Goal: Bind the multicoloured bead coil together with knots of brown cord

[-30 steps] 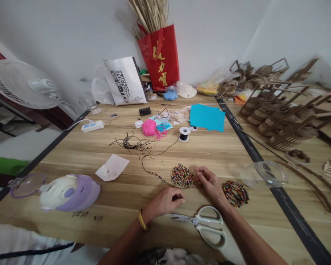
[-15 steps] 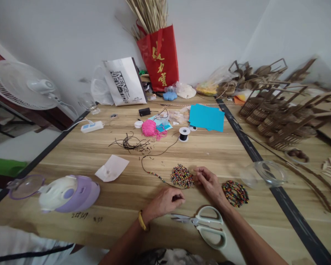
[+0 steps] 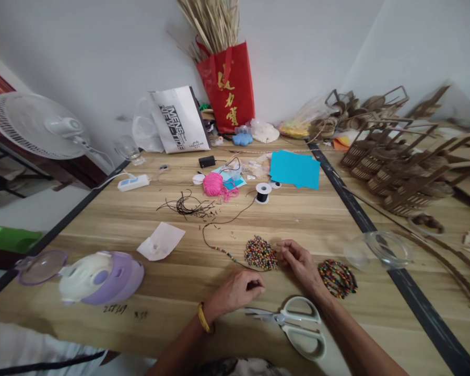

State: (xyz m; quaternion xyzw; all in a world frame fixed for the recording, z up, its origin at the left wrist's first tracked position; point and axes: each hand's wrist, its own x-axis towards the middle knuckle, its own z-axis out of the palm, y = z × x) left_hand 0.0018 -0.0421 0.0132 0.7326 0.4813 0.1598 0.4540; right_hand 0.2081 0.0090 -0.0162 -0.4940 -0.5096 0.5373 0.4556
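Observation:
My left hand, with a yellow bracelet on its wrist, rests on the table with its fingers curled in. A thin black cord runs from a white spool past this hand's knuckles. Several coloured beads are threaded on it. Whether the curled fingers grip the cord's end cannot be seen. At the right edge of a pile of loose small beads is my right hand, thumb and forefinger drawn together; anything between them is too small to make out. White-handled scissors lie, blades parted, between my forearms.
Coiled bead strings and a clear plastic container sit to the right. A purple-white device and pale paper lie left. Cut cords, pink yarn and blue sheets are further back, woven baskets at right.
The whole view has shifted slightly, so everything appears a little lower and to the right. Both hands keep nearly the same pose and place beside the beads.

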